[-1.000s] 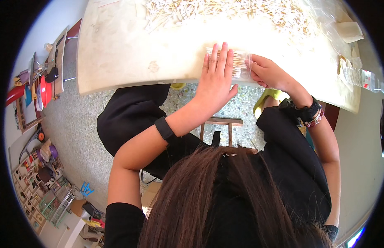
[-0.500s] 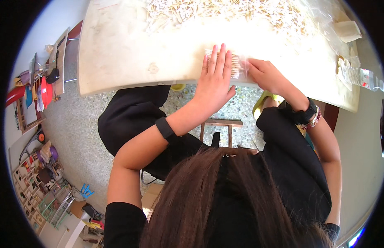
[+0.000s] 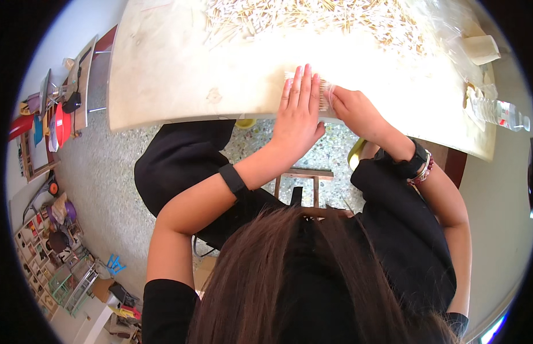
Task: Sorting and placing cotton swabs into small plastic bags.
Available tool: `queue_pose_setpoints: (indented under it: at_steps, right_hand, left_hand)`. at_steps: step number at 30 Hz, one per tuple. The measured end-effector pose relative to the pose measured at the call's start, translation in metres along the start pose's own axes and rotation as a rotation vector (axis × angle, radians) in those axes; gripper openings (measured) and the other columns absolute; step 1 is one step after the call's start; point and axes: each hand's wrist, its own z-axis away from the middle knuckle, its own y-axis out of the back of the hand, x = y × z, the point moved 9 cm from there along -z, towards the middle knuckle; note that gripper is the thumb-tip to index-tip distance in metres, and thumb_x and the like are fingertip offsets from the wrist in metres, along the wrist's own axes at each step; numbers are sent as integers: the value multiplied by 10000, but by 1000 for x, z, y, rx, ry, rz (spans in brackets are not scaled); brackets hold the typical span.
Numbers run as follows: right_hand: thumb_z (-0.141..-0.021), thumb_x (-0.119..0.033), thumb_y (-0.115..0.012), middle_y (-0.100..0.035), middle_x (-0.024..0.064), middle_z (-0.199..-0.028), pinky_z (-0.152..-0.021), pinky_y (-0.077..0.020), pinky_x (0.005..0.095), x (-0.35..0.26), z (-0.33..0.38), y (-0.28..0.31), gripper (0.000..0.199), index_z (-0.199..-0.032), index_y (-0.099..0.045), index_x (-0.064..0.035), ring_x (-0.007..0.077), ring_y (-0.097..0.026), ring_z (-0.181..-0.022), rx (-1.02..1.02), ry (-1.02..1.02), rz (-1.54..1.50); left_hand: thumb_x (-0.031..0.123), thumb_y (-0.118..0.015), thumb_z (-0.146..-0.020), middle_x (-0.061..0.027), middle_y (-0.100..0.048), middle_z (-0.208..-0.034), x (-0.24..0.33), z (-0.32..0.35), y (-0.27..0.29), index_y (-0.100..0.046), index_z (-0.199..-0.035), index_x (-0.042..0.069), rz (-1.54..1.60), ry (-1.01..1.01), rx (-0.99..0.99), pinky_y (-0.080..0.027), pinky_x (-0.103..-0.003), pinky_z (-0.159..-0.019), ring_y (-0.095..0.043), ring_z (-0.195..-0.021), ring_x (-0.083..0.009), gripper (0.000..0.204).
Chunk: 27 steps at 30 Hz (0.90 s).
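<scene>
My left hand point(image 3: 299, 109) lies flat, fingers together, pressing down on a small clear plastic bag of thin pale sticks point(image 3: 324, 96) at the near edge of a cream table point(image 3: 180, 74). My right hand point(image 3: 353, 110) grips the right end of the same bag, fingers curled around it. Most of the bag is hidden under my hands. A wide heap of loose pale sticks point(image 3: 335, 17) spreads across the far part of the table.
A roll of tape point(image 3: 482, 49) and clear plastic sheeting lie at the table's far right, with a plastic bottle point(image 3: 501, 112) near the right edge. A wooden stool point(image 3: 301, 183) stands under me on speckled floor. Cluttered shelves point(image 3: 48, 252) fill the left.
My left hand slid slightly over the bag, and my right hand drew in closer against its right end. The bag stays in place.
</scene>
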Motion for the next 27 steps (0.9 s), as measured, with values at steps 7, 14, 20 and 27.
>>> queue_pose_setpoints:
  at_steps: [7, 14, 20, 27]
  right_hand:
    - [-950, -223, -347, -429, 21, -601, -450, -335, 249, 31, 5, -2, 232, -838, -467, -59, 119, -414, -498, -304, -332, -602]
    - [-916, -205, -327, -407, 7, -607, -423, -315, 238, 22, 2, -18, 205, -795, -418, -67, 93, -361, -473, -423, -349, -516]
    - [-915, -197, -346, -408, 8, -593, -427, -341, 237, 32, -2, -7, 213, -835, -472, -45, 106, -417, -479, -392, -374, -444]
    - [-935, -222, -394, -472, 12, -583, -426, -369, 230, 21, -7, 17, 224, -882, -523, -47, 88, -457, -467, -321, -299, -198]
  left_hand:
    - [261, -729, -664, -276, -143, -1448, 5, -2, -3, -195, -1363, -106, -27, -29, 17, -137, -476, -1106, -134, -1365, -396, 953]
    - [276, -734, -653, -280, -152, -1444, 3, 1, -3, -200, -1357, -113, -96, 10, 18, -152, -468, -1106, -154, -1360, -391, 966]
    - [280, -717, -667, -287, -165, -1437, 8, -1, -1, -219, -1344, -127, -69, -12, 26, -158, -463, -1105, -157, -1360, -388, 933]
    - [311, -714, -672, -286, -177, -1433, 4, -4, 1, -226, -1345, -119, -69, 5, 0, -158, -464, -1104, -163, -1355, -392, 936]
